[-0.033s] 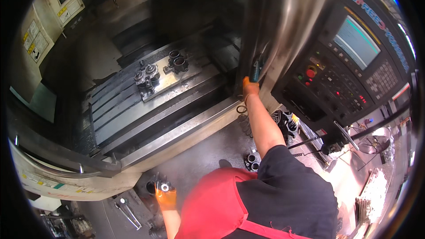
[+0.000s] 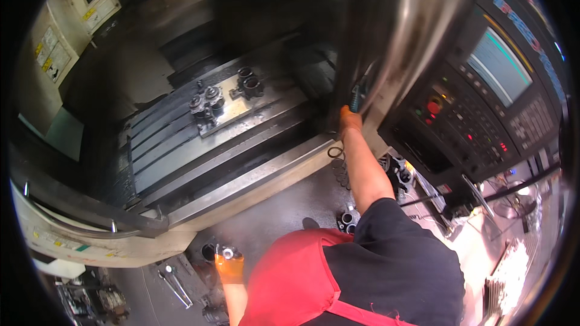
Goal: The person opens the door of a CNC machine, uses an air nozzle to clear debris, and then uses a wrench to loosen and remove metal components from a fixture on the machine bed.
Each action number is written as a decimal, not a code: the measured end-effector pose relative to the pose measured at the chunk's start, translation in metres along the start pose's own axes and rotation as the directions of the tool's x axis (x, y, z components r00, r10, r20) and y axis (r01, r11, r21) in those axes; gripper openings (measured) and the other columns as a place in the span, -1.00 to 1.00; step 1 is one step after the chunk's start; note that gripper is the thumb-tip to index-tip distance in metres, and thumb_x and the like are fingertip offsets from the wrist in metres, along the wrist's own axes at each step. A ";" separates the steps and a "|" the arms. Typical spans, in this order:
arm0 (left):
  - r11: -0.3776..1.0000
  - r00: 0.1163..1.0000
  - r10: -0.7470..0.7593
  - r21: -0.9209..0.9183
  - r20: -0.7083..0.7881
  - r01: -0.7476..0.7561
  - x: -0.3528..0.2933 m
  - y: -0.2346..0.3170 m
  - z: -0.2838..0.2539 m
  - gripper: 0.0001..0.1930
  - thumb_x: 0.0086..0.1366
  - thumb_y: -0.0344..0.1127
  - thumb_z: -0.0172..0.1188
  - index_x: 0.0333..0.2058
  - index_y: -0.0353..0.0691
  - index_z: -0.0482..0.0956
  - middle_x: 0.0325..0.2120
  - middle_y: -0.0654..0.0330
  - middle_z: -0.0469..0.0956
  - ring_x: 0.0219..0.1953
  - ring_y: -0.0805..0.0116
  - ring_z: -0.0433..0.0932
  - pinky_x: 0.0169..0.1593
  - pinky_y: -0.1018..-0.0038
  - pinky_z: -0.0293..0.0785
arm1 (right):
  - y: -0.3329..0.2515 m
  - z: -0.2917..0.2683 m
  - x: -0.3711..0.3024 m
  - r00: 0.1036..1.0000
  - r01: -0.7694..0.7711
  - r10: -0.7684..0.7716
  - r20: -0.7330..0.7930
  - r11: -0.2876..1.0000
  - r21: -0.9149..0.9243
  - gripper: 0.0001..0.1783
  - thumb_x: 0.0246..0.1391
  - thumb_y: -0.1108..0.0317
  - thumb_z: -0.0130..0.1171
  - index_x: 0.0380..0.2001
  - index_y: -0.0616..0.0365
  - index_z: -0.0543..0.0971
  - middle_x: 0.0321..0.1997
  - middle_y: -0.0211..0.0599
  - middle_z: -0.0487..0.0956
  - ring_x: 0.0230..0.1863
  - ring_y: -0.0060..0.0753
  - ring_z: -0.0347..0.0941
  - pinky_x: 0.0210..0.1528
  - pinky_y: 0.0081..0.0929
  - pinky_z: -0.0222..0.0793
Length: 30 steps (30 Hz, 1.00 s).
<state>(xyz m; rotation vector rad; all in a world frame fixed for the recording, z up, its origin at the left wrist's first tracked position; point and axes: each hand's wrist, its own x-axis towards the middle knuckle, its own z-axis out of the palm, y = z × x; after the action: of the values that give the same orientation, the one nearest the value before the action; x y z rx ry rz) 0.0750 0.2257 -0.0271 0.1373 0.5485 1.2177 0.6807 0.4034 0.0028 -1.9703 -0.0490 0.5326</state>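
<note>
My right hand (image 2: pixel 350 119), in an orange glove, is stretched forward at the right edge of the machine opening. Its fingers are closed round what looks like a teal air blow gun (image 2: pixel 356 96); part of it is lost in the dark. My left hand (image 2: pixel 230 267), also gloved in orange, is low beside the red apron and closed on a metal part with a round hole (image 2: pixel 228 253). On the slotted machine table (image 2: pixel 163 145), a bright fixture plate (image 2: pixel 232 108) carries a pair of clamped metal castings (image 2: pixel 205 102) and a dark twin-bore casting (image 2: pixel 249 86).
A control panel (image 2: pixel 465 108) with a lit screen stands at the right. Below the right forearm hangs a coiled hose (image 2: pixel 339 169). Another twin-bore casting (image 2: pixel 348 220) is near my right side. Wrenches (image 2: pixel 175 287) lie at the lower left. The machine's front sill (image 2: pixel 254 184) crosses ahead.
The whole view has shifted slightly, so the machine and panel appear a little farther right. Both hands keep their holds.
</note>
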 end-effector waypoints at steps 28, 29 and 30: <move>0.954 0.973 0.027 -0.283 -0.228 -0.093 0.193 0.108 0.049 -0.67 0.28 -0.05 0.06 -0.34 -0.19 0.63 -0.25 0.12 0.66 -0.20 0.16 0.58 -0.37 0.31 0.48 | 0.025 -0.092 -0.244 0.453 0.890 -0.660 0.598 0.377 -0.258 -0.53 0.13 0.20 0.23 -0.04 0.27 0.36 -0.34 0.22 0.58 -0.26 0.30 0.54 -0.27 -0.06 0.43; 0.949 0.985 0.037 -0.304 -0.171 -0.089 0.204 0.109 0.027 -0.69 0.29 -0.05 0.07 -0.35 -0.16 0.63 -0.22 0.12 0.66 -0.21 0.16 0.59 -0.38 0.33 0.48 | 0.026 -0.084 -0.249 0.500 0.863 -0.699 0.512 0.352 -0.362 -0.56 0.11 0.19 0.24 -0.08 0.26 0.38 -0.37 0.19 0.58 -0.27 0.32 0.54 -0.29 -0.03 0.42; 0.943 0.992 0.048 -0.323 -0.114 -0.083 0.212 0.113 0.004 -0.70 0.29 -0.05 0.08 -0.36 -0.14 0.63 -0.20 0.12 0.67 -0.22 0.16 0.61 -0.39 0.34 0.47 | 0.026 -0.077 -0.252 0.534 0.822 -0.735 0.419 0.334 -0.462 -0.58 0.10 0.18 0.24 -0.12 0.24 0.40 -0.41 0.17 0.58 -0.29 0.33 0.54 -0.32 0.00 0.41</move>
<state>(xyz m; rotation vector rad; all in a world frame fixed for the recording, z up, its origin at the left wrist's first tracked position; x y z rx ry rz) 0.0301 0.4608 -0.0493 -0.1928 0.4275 1.3703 0.4782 0.2589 0.0943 -2.2001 -1.3975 -0.0549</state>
